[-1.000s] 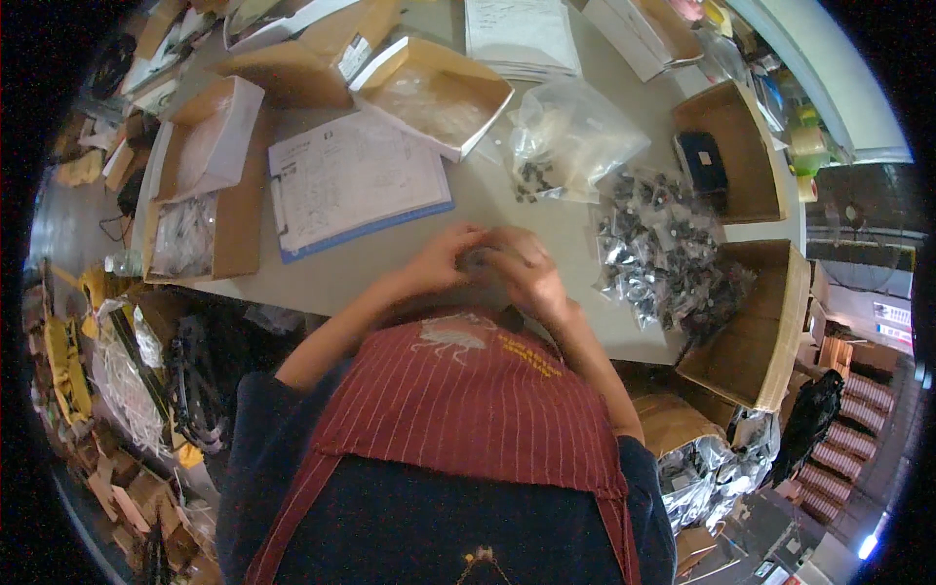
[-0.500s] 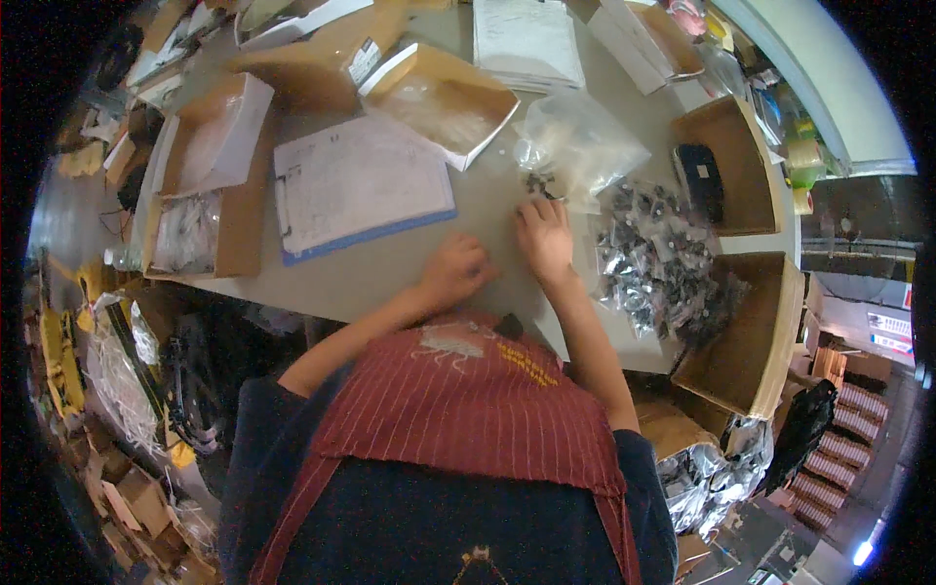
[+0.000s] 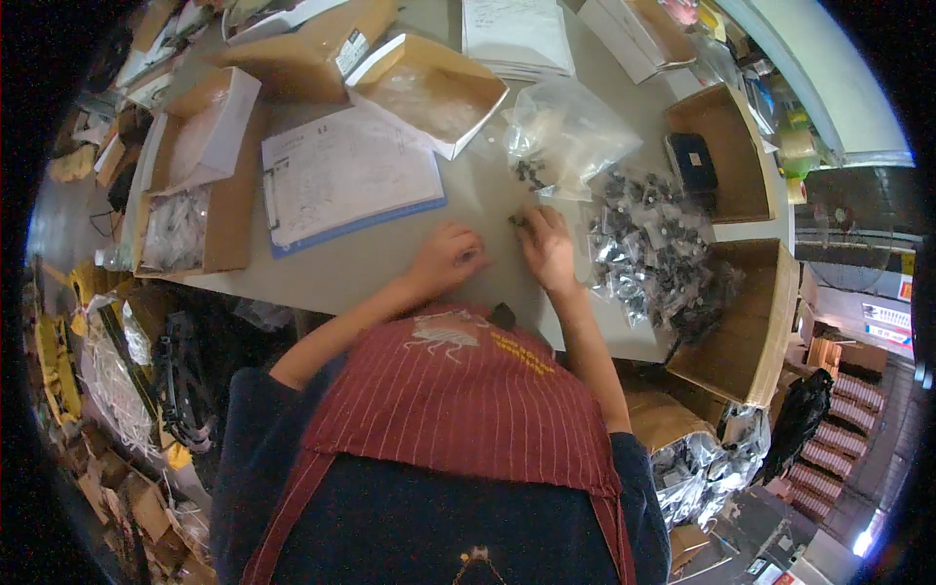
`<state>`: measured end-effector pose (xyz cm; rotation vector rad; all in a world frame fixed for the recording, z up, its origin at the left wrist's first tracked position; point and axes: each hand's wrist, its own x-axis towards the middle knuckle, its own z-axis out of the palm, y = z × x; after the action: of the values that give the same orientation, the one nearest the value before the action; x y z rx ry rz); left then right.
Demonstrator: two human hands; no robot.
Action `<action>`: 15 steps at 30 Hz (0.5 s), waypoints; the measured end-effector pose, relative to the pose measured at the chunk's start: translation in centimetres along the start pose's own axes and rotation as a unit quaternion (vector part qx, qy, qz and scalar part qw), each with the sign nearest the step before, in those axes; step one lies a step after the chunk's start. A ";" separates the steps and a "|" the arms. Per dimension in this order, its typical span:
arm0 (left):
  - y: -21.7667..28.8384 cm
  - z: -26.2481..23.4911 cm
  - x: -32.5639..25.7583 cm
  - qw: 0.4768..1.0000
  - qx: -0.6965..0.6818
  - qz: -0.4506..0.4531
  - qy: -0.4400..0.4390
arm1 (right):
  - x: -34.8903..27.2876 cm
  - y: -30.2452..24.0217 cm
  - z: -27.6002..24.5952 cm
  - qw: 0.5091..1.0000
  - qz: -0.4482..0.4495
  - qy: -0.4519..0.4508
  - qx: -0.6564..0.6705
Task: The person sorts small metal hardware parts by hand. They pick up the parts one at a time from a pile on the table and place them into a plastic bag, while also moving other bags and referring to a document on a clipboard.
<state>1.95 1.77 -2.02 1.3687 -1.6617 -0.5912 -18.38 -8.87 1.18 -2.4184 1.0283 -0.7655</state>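
My left hand (image 3: 444,255) is curled above the table, fingers closed; something small and dark shows in its grip, too small to name. To its right, my right hand (image 3: 548,252) pinches a small dark part (image 3: 518,220) at its fingertips. Just beyond that hand, several small black parts (image 3: 529,175) lie at the mouth of a clear plastic bag (image 3: 561,132). Right of my right hand spreads a heap of small clear bags with dark parts inside (image 3: 648,249).
A clipboard with papers (image 3: 351,175) lies left of centre. An open carton (image 3: 429,93) stands beyond it, near a paper stack (image 3: 515,39). Cardboard boxes stand at the left (image 3: 239,229) and right (image 3: 756,331). One right-hand box contains a dark flat case (image 3: 690,161).
My right hand has drawn back a little from the loose black parts, with a small dark part now visible at its fingertips. My left hand has turned slightly, showing something dark in it.
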 end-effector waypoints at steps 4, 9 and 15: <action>0.2 -0.4 -0.1 1.000 0.007 0.002 0.001 | -0.3 0.3 0.4 0.999 -0.016 -0.031 -0.036; 1.2 -0.8 -0.2 0.998 -0.040 -0.049 -0.019 | -0.8 -0.9 0.2 0.996 -0.064 0.050 -0.032; 0.8 -0.6 -0.1 0.997 -0.011 -0.054 -0.048 | -1.4 -2.1 -0.1 0.999 0.024 0.007 -0.044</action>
<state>2.04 2.14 -1.11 1.4400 -1.6593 -0.7458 -18.15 -6.51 1.95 -2.4554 1.1434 -0.7358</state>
